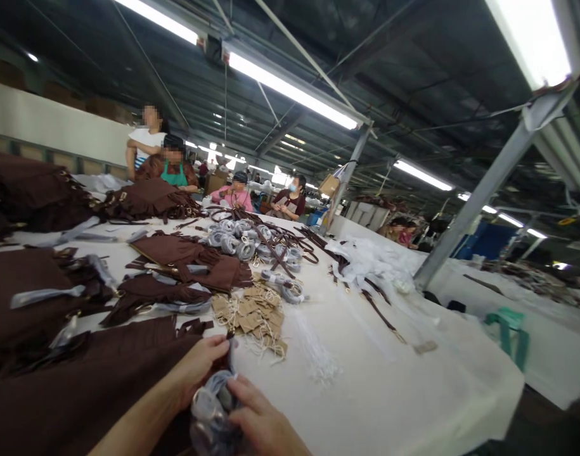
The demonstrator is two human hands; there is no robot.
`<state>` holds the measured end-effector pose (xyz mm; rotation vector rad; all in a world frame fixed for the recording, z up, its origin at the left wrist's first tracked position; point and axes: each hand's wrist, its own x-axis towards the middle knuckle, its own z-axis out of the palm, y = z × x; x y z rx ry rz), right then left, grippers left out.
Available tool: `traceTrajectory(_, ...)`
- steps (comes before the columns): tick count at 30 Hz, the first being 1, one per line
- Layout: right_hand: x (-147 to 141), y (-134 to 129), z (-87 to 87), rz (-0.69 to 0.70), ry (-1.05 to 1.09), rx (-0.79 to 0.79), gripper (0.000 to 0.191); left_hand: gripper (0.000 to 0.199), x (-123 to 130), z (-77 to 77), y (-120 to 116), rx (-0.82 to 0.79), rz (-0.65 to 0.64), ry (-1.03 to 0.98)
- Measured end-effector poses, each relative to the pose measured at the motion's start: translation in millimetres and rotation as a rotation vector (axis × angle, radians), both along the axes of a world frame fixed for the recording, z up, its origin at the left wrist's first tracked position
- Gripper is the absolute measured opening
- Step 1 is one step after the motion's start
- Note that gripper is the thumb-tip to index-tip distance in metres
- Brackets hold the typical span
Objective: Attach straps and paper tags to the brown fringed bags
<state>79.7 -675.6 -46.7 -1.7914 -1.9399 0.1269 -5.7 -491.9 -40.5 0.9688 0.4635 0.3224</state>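
Note:
My left hand (pixel 201 364) pinches the dark end of a strap beside the pile of tan tags; its fingertips partly cover it. Just below, a coiled strap wrapped in clear plastic (pixel 211 405) sits at the table's near edge. My right hand (pixel 261 415) grips this coil from the right, thumb and fingers against the plastic. Under my left forearm lies a dark brown fabric piece (pixel 104 373). String-tied cardboard tags (pixel 251 310) are heaped just past my hands, with a fan of thin clear plastic strings (pixel 318 351) to their right.
More plastic-wrapped coils (pixel 237 237) lie mid-table among loose brown straps. Stacks of brown bags (pixel 149 199) line the left side. Crumpled clear plastic (pixel 380 263) and straps with metal clips lie at the right. Several people sit or stand across the white table (pixel 413 392); a grey post (pixel 484 196) rises at the right.

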Motion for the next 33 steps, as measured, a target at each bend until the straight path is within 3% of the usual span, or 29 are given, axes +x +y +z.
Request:
traceTrajectory(2,12,-14,23.4,-0.101,0.097,0.015,0.033,0.036,3,-0.9,-3,-0.034,0.019,-0.019)
traceTrajectory(5,48,-46,47.3,-0.502,0.081,-0.022,0.027,0.024,-2,2.7,-4,-0.097,0.088,-0.025)
traceTrajectory(8,94,-85,46.7,-0.784,-0.086,-0.093,0.028,0.015,-8,7.7,-3,-0.143,0.151,-0.014)
traceTrajectory(10,116,-110,36.2,-0.879,-0.141,-0.154,0.026,0.013,-9,9.8,-3,-0.162,0.164,-0.008)
traceTrajectory(14,132,-139,11.5,-0.919,-0.149,-0.193,0.016,0.027,-7,12.7,-6,-0.202,0.148,-0.006)
traceTrajectory(19,130,-139,-3.0,-0.951,-0.156,-0.147,0.023,0.038,-10,19.1,-8,-0.210,0.130,-0.002)
traceTrajectory(25,127,-135,-3.4,-0.954,-0.195,-0.124,0.026,0.038,-12,18.5,-9,-0.213,0.124,-0.026)
traceTrajectory(33,139,-105,6.9,-1.003,-0.313,-0.255,0.022,0.042,-9,6.7,-5,-0.155,0.090,-0.085)
